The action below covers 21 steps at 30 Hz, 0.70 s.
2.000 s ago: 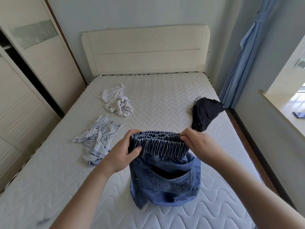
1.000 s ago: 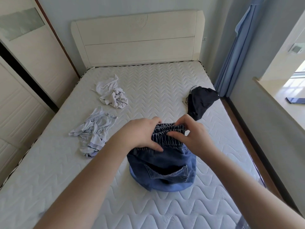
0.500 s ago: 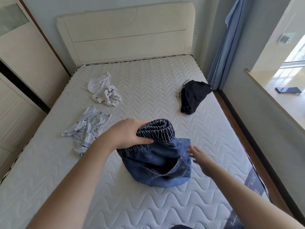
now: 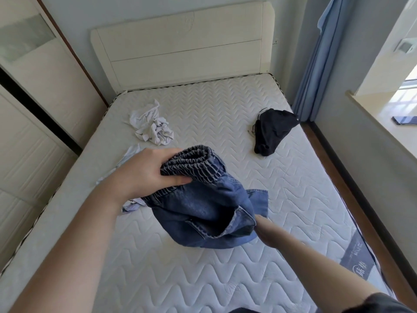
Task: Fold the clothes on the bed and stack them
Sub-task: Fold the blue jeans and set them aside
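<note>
- Left hand gripping bunched elastic waistband of denim shorts, lifted above mattress.
- Right hand under shorts' lower edge, fingers hidden; grip unclear.
- Beyond right hand: black garment.

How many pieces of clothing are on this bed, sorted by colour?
Blue denim: 1, the denim shorts held in the left hand
White: 1, the crumpled white garment
Pale blue-white: 1, the pale striped garment, partly hidden
Black: 1, the black garment
Total: 4
</note>
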Each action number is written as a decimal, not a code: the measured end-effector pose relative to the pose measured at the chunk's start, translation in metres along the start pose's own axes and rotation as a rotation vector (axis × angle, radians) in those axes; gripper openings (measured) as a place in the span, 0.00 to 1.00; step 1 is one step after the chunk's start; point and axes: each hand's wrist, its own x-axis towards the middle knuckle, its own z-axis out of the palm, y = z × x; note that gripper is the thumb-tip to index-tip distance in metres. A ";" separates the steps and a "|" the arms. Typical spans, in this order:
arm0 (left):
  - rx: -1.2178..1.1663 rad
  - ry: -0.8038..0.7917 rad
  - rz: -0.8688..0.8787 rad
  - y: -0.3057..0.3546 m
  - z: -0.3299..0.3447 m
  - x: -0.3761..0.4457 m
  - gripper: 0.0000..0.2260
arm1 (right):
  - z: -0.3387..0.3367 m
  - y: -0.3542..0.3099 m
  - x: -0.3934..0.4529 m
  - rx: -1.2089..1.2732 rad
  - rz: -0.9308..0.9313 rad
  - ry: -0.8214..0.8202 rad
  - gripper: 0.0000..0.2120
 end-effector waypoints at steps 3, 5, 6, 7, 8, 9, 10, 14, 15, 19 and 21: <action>-0.006 0.035 -0.012 -0.004 -0.008 -0.007 0.20 | 0.006 -0.004 0.003 0.051 -0.115 -0.022 0.11; -0.024 0.060 -0.032 -0.008 -0.012 -0.013 0.18 | 0.008 -0.012 0.002 0.151 -0.188 0.015 0.12; -0.034 0.077 -0.046 -0.012 -0.014 -0.016 0.18 | 0.007 -0.017 0.001 0.204 -0.211 0.043 0.14; -0.043 0.097 -0.060 -0.015 -0.015 -0.020 0.18 | 0.004 -0.022 0.000 0.237 -0.228 0.071 0.16; -0.050 0.118 -0.071 -0.020 -0.017 -0.024 0.19 | -0.001 -0.026 0.000 0.251 -0.241 0.101 0.16; -0.056 0.140 -0.076 -0.025 -0.018 -0.028 0.19 | -0.006 -0.030 -0.002 0.261 -0.254 0.130 0.17; -0.062 0.162 -0.080 -0.029 -0.019 -0.032 0.19 | -0.012 -0.034 -0.004 0.276 -0.268 0.151 0.17; -0.115 0.234 -0.119 -0.054 -0.013 -0.045 0.23 | -0.032 -0.057 -0.023 0.368 -0.339 0.155 0.20; -0.147 0.237 -0.133 -0.060 -0.010 -0.048 0.23 | -0.035 -0.062 -0.029 0.383 -0.361 0.150 0.18; -0.260 0.270 -0.192 -0.081 0.008 -0.058 0.21 | -0.046 -0.082 -0.051 0.413 -0.418 0.192 0.13; -0.361 0.307 -0.237 -0.087 0.018 -0.063 0.18 | -0.048 -0.094 -0.064 0.421 -0.463 0.209 0.13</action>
